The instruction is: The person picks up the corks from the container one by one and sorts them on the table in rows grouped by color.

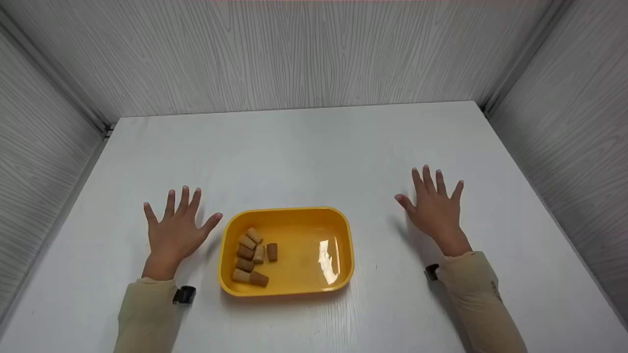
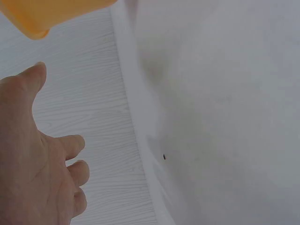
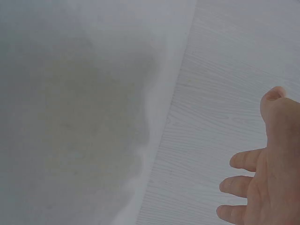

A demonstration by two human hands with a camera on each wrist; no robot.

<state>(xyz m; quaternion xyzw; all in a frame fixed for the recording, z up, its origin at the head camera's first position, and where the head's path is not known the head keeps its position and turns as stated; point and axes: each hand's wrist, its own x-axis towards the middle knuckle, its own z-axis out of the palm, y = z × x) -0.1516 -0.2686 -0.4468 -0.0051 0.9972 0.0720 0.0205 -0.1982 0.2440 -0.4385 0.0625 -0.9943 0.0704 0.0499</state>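
Observation:
A yellow tray [image 1: 304, 289] lies on the white table, with several brown and tan cork-like pieces [image 1: 259, 279] grouped in its left part. To its left, the left hand [image 1: 177, 235] is spread palm down, the thumb near the tray's rim, holding nothing. The right hand [image 1: 437, 211] is spread farther off to the tray's right, also holding nothing. In the left wrist view the left hand [image 2: 37, 154] has its thumb below a corner of the tray [image 2: 61, 11]. The right wrist view shows the right hand [image 3: 272, 164] with fingers apart and nothing in them.
The white table [image 1: 314, 157] reaches back to a grey wood-grain panel [image 1: 294, 59]. Similar panels stand along the left [image 1: 44, 147] and right [image 1: 564, 108] sides. A dark device sits at each wrist, left [image 1: 184, 294] and right [image 1: 431, 271].

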